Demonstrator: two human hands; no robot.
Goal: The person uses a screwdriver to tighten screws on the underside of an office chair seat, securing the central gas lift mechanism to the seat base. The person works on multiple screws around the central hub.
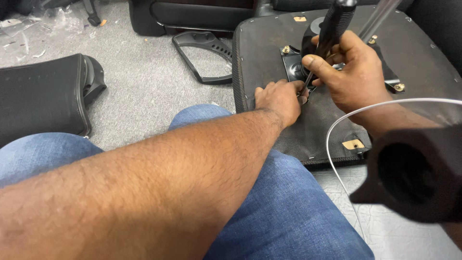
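Note:
An upturned black chair seat [269, 43] lies on the floor in front of my knees, its fabric underside facing up. A black metal plate [292, 62] with brass-coloured bolts [286, 49] sits on it. My right hand [353, 72] grips a screwdriver [334, 21] by its black ribbed handle, the thin shaft pointing down at the plate's near edge. My left hand [279, 98] rests on the seat fabric, its fingertips pinched around the lower end of the shaft. The tip itself is hidden by the fingers.
A black armrest [204, 53] lies on the grey carpet left of the seat. A mesh chair back [43, 96] lies at far left. A blurred black part [414, 173] fills the right foreground, with a thin clear tube [332, 130] curving past it. My jeans-clad legs [288, 216] lie below.

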